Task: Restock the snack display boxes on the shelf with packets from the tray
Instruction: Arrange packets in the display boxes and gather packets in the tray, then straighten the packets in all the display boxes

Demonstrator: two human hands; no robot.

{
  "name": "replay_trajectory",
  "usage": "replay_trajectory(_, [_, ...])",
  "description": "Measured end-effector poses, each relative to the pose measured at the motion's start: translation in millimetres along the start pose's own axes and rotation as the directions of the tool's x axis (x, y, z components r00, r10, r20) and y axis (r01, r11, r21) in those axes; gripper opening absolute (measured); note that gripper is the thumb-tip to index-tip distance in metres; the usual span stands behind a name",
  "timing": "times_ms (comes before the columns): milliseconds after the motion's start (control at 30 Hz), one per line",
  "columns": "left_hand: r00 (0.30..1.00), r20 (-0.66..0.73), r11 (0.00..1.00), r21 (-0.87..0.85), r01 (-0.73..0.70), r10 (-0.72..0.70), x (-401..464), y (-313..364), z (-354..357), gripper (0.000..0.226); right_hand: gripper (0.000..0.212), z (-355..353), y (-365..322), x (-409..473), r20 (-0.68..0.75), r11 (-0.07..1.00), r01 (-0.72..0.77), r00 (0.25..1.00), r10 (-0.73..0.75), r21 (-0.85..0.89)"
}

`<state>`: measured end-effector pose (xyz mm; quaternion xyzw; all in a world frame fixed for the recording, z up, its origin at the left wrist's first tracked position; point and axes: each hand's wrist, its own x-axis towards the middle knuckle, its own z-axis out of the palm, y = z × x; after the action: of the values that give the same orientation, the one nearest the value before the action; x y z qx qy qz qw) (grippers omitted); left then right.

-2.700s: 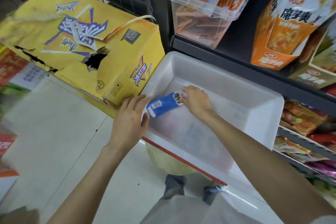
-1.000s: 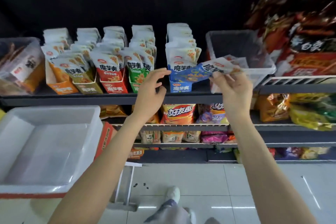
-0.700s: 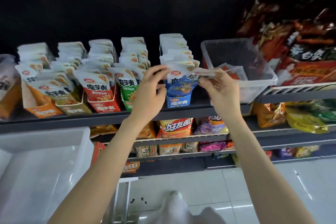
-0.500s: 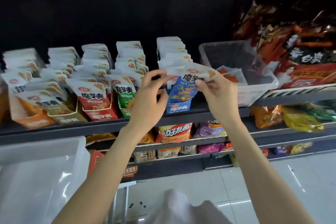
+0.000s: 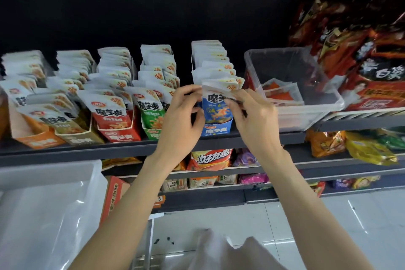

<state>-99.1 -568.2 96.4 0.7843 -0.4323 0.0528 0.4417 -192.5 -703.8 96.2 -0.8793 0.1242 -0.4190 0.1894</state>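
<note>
Both hands on it — right hand (image 5: 252, 114) pinches the top right edge of the blue-and-white foil snack packet (image 5: 215, 108) btwn thumb and fingers, left hand (image 5: 183, 116) curls round its left edge, thumb at the front. Big change from a sec ago: packet was flat, held out sideways by the right hand w/ the left just reaching up; now it's turned upright, print facing out, and sits at the very front of the row in the blue cardboard display box (image 5: 217, 130) on the dark shelf (image 5: 258, 138). Whether its bottom is fully seated behind the box lip — can't tell, hands cover the sides. So this packet looks all but stocked; prob. just needs a push down and release. White plastic tray (image 5: 50, 199), bottom left, shows no packets in the part visible, so this may be the last one.
</note>
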Motion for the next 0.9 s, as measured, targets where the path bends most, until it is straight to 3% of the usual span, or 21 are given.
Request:
replay_trajectory(133, [1.0, -0.01, 0.999, 0.041, -0.009, 0.009, 1, 1, 0, 0.041, 0.016, 10, 6, -13, 0.082, 0.998, -0.058, 0.995, 0.058, -0.012])
replay_trajectory(267, [1.0, -0.021, 0.999, 0.044, -0.006, 0.007, 0, 2, 0, 0.044, 0.019, 17, 3, -19, 0.116, 0.974, -0.221, 0.97, 0.214, 0.045])
replay_trajectory(433, [1.0, -0.004, 1.0, -0.016, 0.024, -0.024, -4, 6, -3, 0.045, 0.019, -4, 2, -17, 0.132, 0.906, -0.346, 0.937, 0.322, 0.244])
replay_trajectory(533, [0.999, -0.028, 0.998, -0.056, 0.037, -0.038, -7, 13, -9, 0.044, 0.02, -25, -2, -19, 0.079, 0.907, -0.284, 0.959, 0.273, 0.311])
replay_trajectory(667, [0.989, -0.141, 0.997, -0.051, -0.054, 0.046, -9, 25, -25, 0.034, 0.017, -51, -3, -14, 0.069, 0.947, -0.167, 0.986, 0.154, 0.273])
replay_trajectory(767, [0.971, -0.202, 0.991, -0.019, -0.131, 0.125, 0, 29, -48, 0.029, 0.016, -71, 2, 4, 0.133, 0.943, -0.149, 0.984, 0.114, 0.297])
replay_trajectory(900, [0.983, -0.101, 0.989, 0.008, -0.151, 0.151, 25, 22, -74, 0.028, 0.018, -78, 11, 45, 0.3, 0.909, -0.201, 0.95, 0.089, 0.366])
